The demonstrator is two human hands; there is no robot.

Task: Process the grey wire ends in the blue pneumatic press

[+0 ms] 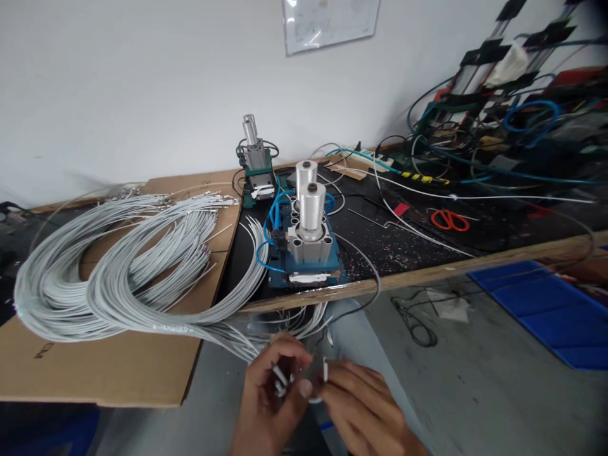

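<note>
My left hand [270,392] is low in front of the bench, fingers curled round the ends of several thin white cables [280,379]. My right hand [363,405] sits just to its right, pinching one white cable end [325,368] upright between thumb and fingers. The cables run up and left into a big looped bundle of grey-white cables [118,272] lying on a sheet of cardboard [109,373]. Right above my hands, at the bench edge, stands a small blue pneumatic press [308,240] with two silver cylinders.
A second small press [256,168] stands behind the first. Orange-handled scissors [449,220] lie on the black bench top [394,247]. A tangle of hoses and wires [513,126] fills the back right. Blue bins [546,310] sit on the floor at right.
</note>
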